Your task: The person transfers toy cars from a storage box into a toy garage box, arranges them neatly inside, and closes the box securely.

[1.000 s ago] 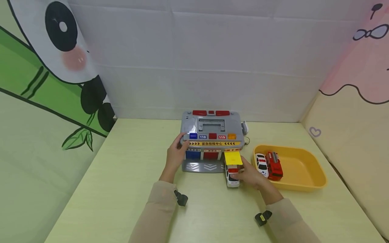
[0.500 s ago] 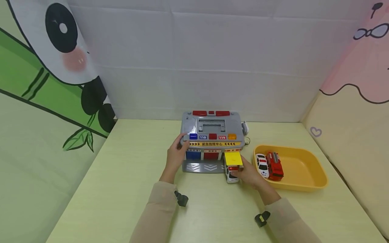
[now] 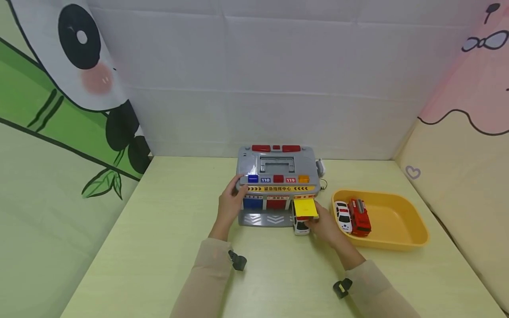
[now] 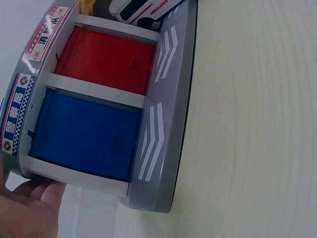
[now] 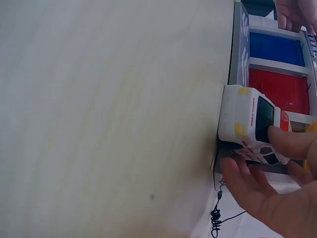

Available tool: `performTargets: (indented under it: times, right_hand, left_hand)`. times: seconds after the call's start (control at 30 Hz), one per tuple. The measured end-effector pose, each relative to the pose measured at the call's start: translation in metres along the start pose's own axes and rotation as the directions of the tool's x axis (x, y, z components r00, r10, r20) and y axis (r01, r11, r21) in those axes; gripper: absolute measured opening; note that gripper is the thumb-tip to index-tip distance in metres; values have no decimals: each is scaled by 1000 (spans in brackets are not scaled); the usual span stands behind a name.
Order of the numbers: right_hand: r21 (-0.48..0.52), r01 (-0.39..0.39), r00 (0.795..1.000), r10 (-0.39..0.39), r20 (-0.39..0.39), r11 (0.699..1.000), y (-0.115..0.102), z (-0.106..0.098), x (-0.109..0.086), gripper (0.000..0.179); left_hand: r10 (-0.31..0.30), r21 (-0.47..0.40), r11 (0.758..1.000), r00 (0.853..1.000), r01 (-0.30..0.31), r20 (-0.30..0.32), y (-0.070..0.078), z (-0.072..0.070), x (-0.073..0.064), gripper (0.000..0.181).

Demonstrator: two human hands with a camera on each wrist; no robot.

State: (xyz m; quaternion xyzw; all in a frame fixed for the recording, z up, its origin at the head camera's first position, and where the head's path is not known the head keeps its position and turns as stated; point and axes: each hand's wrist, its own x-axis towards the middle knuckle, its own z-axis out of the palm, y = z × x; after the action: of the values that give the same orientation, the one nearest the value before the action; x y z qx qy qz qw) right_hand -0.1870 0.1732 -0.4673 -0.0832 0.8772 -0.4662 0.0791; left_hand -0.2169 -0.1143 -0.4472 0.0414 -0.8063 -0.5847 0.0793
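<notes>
My nearer right hand [image 3: 325,226] is pinching the white plastic ambulance [image 5: 250,120], long axis pointing beneath the square yellow door [image 3: 305,207], front right corner of the grey plastic station [image 3: 277,188]; my left hand [image 3: 230,208] is gripping the left edge.

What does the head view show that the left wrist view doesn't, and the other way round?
Only the head view shows the right hand and the yellow tray with a white car and a red truck. Only the left wrist view shows readable AMBULANCE lettering on the ambulance. Both show the ambulance, left hand, red door and blue door.
</notes>
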Motion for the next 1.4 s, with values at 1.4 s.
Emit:
performTargets:
  times: [1.4]
  right_hand:
    - [2,-294,948,291,128,956,4,-2,3,69]
  left_hand:
    - [-12,1,1000,1000,12,2,-1,1,1,47]
